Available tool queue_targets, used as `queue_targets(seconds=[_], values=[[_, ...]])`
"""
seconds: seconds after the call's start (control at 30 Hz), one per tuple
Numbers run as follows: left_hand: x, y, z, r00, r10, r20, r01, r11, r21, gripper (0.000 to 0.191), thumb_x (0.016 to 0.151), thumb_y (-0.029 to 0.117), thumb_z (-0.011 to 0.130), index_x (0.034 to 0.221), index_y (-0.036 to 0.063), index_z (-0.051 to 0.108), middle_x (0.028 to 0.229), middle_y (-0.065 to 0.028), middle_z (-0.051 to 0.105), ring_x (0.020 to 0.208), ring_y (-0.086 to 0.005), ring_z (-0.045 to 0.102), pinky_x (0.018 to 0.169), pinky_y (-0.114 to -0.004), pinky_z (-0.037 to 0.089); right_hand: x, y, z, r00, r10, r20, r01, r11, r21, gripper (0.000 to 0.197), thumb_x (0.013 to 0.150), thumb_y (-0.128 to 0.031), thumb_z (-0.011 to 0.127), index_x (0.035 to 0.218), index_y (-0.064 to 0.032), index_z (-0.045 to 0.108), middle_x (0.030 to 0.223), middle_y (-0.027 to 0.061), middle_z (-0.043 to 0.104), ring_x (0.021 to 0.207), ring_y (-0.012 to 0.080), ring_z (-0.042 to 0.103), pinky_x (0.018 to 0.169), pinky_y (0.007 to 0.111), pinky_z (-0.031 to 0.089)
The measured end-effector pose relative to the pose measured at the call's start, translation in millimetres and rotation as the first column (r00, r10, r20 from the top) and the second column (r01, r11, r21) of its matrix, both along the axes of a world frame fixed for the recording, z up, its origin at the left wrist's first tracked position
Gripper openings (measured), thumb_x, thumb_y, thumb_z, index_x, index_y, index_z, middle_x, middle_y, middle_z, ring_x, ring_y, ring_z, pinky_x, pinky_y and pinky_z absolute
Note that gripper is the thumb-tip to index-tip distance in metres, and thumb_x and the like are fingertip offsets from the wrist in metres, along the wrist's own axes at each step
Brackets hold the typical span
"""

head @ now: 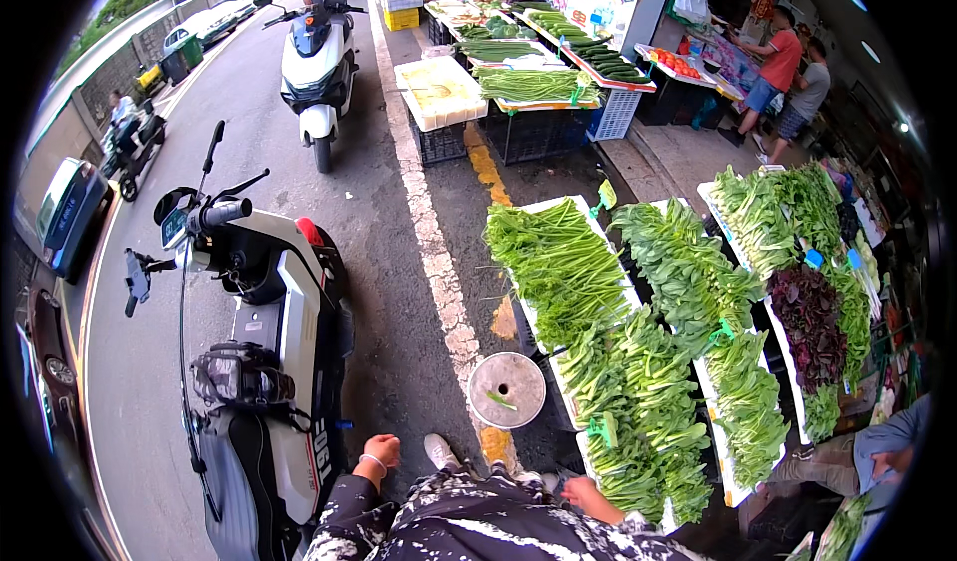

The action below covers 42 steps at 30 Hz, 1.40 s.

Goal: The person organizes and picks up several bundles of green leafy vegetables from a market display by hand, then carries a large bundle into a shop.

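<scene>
My left hand (382, 450), with a light bracelet at the wrist, hangs beside a parked white and black electric scooter (303, 382). Its fingers are curled, and I see nothing in them. My right hand (585, 495) is low near the front edge of a vegetable stall, fingers loosely curled, with no object visible in it. Closest to it are bundled leafy greens (635, 441) on white trays, with a green price tag (602, 428) among them. Long-stemmed greens (557, 262) lie farther up the same row. A round stool (507, 393) with a centre hole stands ahead, a leaf scrap on top.
A black bag (243, 378) rests on the scooter. Another white scooter (323, 75) stands ahead, near a foam box (439, 90) on a crate. More greens (654, 269) and purple leaves (807, 329) fill trays at right. A person (890, 441) is at lower right; a rider (123, 112) is on the road.
</scene>
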<state>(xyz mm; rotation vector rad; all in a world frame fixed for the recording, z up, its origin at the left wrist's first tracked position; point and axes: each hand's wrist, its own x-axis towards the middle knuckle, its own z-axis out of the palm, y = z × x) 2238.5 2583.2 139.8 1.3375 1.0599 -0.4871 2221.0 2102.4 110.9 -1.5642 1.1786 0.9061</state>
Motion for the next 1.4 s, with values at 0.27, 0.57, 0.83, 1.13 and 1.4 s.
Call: queue_targets(seconds=[0.27, 0.57, 0.83, 1.13, 1.4], values=[[18.6, 79.0, -5.4, 0.949, 0.311, 0.047, -0.307, 0.948, -0.084, 0.009, 0.078, 0.007, 0.053, 0.087, 0.0107, 0.052, 0.065, -0.0005, 0.049, 0.05, -0.0141, 0.05, 0.04, -0.029, 0.044, 129.3, 146.1, 16.6, 0.924, 0.349, 0.159, -0.356, 0.934, 0.015, 0.029, 0.08, -0.013, 0.058, 0.109, -0.0085, 0.055, 0.089, 0.0039, 0.063, 0.076, 0.0159, 0.064, 0.053, 0.03, 0.048], [36.1, 95.7, -8.5, 0.84, 0.509, -0.186, -0.535, 0.835, -0.131, 0.008, 0.079, 0.004, 0.053, 0.084, 0.0097, 0.052, 0.056, -0.0007, 0.045, 0.041, -0.0142, 0.044, 0.036, -0.03, 0.04, 232.3, 187.2, -73.6, 0.771, 0.629, -0.097, -0.637, 0.759, -0.134, 0.008, 0.072, -0.014, 0.065, 0.074, -0.0065, 0.065, 0.066, 0.0078, 0.061, 0.063, 0.0222, 0.061, 0.05, 0.036, 0.046], [202.0, 172.5, -19.3, 0.827, 0.537, -0.168, -0.552, 0.831, -0.063, 0.009, 0.078, 0.003, 0.047, 0.073, 0.0106, 0.046, 0.051, 0.0004, 0.032, 0.036, -0.0126, 0.032, 0.034, -0.029, 0.031, 445.9, 278.6, -36.6, 0.668, 0.741, 0.07, -0.741, 0.671, -0.036, 0.012, 0.076, -0.014, 0.061, 0.087, -0.0079, 0.063, 0.07, 0.0041, 0.061, 0.056, 0.0153, 0.057, 0.042, 0.03, 0.04], [547.6, 213.5, 3.7, 0.937, 0.288, 0.198, -0.278, 0.958, -0.076, 0.018, 0.082, 0.012, 0.052, 0.099, 0.0103, 0.051, 0.07, -0.0016, 0.051, 0.057, -0.0164, 0.053, 0.046, -0.032, 0.047, 712.2, 282.7, 57.6, 0.856, 0.274, 0.439, -0.314, 0.949, 0.021, 0.034, 0.079, -0.011, 0.057, 0.112, -0.0038, 0.053, 0.093, 0.005, 0.062, 0.07, 0.0129, 0.062, 0.048, 0.025, 0.045], [724.5, 270.8, -22.5, 0.984, -0.117, -0.132, 0.14, 0.974, 0.178, 0.023, 0.082, 0.016, 0.056, 0.105, 0.0094, 0.056, 0.074, -0.0062, 0.058, 0.057, -0.0231, 0.057, 0.052, -0.042, 0.052, 746.9, 210.5, 23.3, 0.903, -0.286, 0.322, 0.284, 0.957, 0.054, 0.016, 0.079, -0.003, 0.054, 0.094, -0.0068, 0.055, 0.069, 0.0035, 0.054, 0.052, 0.0131, 0.055, 0.036, 0.022, 0.037]])
